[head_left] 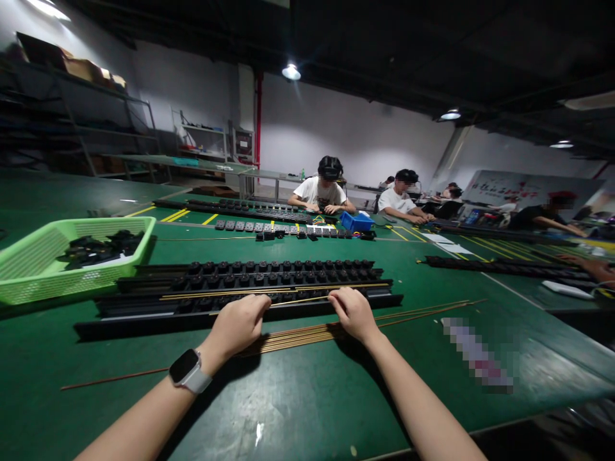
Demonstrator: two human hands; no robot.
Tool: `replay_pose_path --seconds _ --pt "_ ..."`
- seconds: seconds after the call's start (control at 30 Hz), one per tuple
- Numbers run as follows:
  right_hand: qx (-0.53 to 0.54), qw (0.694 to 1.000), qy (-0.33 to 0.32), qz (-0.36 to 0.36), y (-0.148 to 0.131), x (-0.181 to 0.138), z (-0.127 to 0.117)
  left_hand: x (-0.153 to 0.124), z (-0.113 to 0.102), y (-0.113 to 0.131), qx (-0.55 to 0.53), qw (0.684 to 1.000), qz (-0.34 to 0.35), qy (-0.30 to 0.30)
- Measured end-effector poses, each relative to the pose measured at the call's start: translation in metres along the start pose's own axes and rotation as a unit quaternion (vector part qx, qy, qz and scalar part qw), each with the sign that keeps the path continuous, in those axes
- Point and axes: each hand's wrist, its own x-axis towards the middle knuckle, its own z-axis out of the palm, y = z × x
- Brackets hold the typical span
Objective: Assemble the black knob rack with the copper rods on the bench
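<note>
A thin brass rod stretches between my two hands above the nearest black rail. My left hand, with a watch on its wrist, has its fingers closed in a pinch on the rod. Further right, my right hand pinches the same rod with thumb and fingers. Under and behind them lie several long black rails side by side, carrying rows of black round-topped parts. More brass rods rest along the rails. A bundle of loose rods lies on the table just below my hands.
A light green plastic basket with black parts stands at the left. Across the green table are a row of grey socket-like blocks and a blue bin. Several co-workers sit opposite and to the right. A blurred-out item lies at right.
</note>
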Motion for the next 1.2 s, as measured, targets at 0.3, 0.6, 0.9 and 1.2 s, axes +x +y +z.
replay_pose_path --seconds 0.3,0.6,0.9,1.2 --pt "-0.003 0.973 -0.228 0.029 0.008 -0.003 -0.006 -0.003 0.015 -0.014 -0.038 0.994 0.037 -0.092" --pt "0.014 0.953 -0.274 0.132 0.025 -0.01 -0.014 -0.002 0.022 -0.001 -0.029 0.991 0.021 -0.13" --pt "0.006 0.941 -0.31 0.132 0.028 -0.012 -0.012 -0.002 0.019 0.009 -0.028 0.993 0.067 -0.094" --pt "-0.037 0.956 -0.29 -0.002 0.028 -0.016 -0.012 -0.003 0.024 0.017 -0.021 0.987 0.084 -0.136"
